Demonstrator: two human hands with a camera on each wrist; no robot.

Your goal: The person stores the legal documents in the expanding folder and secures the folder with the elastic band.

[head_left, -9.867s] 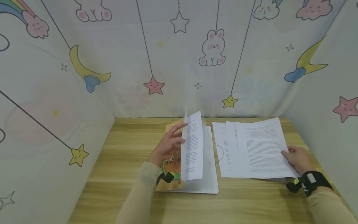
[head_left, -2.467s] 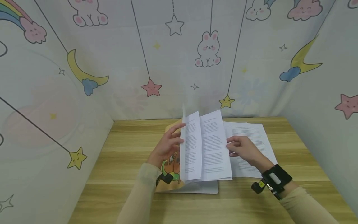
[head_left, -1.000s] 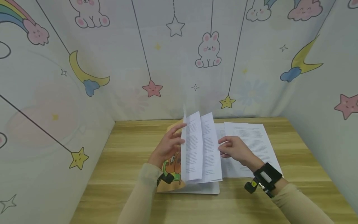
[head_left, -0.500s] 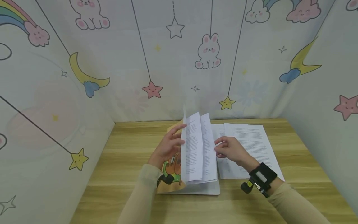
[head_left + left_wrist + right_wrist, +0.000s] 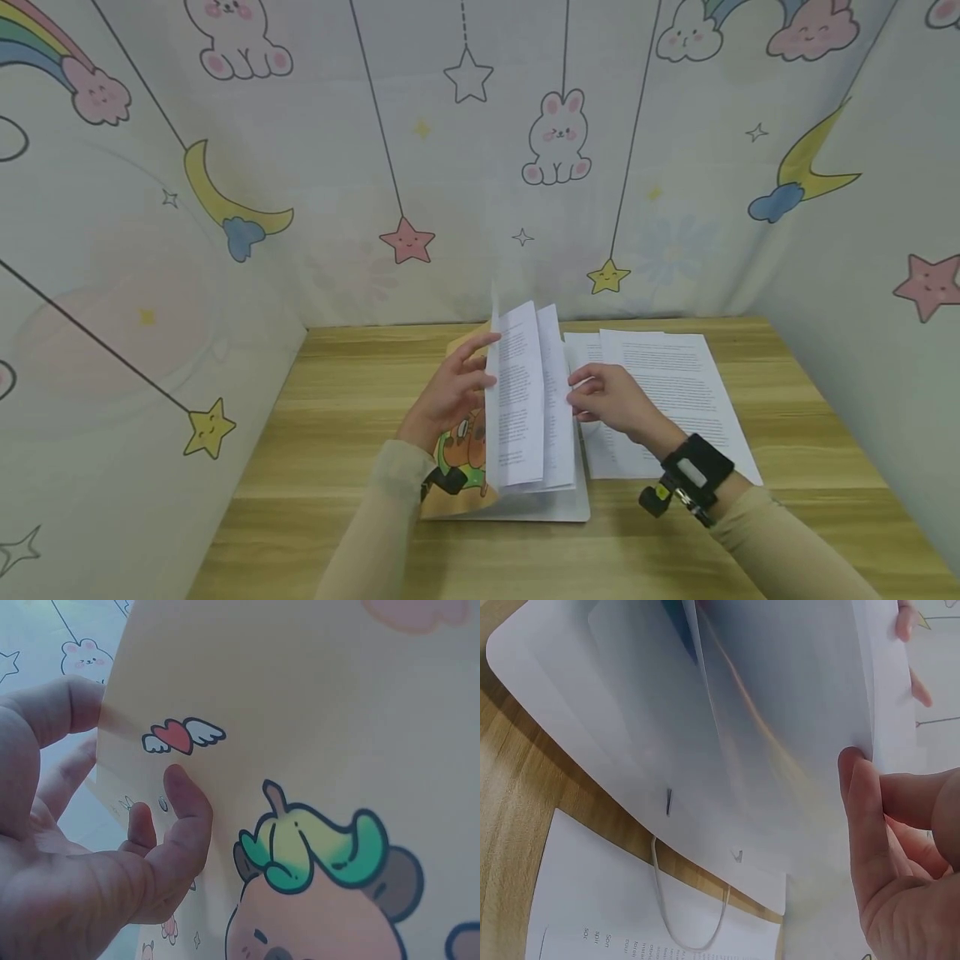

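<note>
A folder with a cartoon-printed orange cover (image 5: 467,454) stands partly opened on the table, its white back board (image 5: 551,508) lying flat. My left hand (image 5: 446,392) holds the raised cover and a clear sleeve by the edge; in the left wrist view, fingers lie on both sides of that edge. A printed page (image 5: 519,400) shows inside the sleeve. Just right of it, my right hand (image 5: 615,404) pinches the outer edge of some printed sheets (image 5: 557,408), mostly tucked behind that page. In the right wrist view, thumb and forefinger press on the sheets' edge.
Loose printed sheets (image 5: 675,400) overlap on the wooden table (image 5: 337,458) to the right, partly under my right hand. An elastic loop (image 5: 694,941) hangs from the folder's board over them. A cartoon-printed curtain (image 5: 337,167) closes off the back and both sides.
Earlier my right hand was at the loose sheets on the right; it now holds some of them at the folder. Over the last seconds these slid left into it. My left hand stayed put.
</note>
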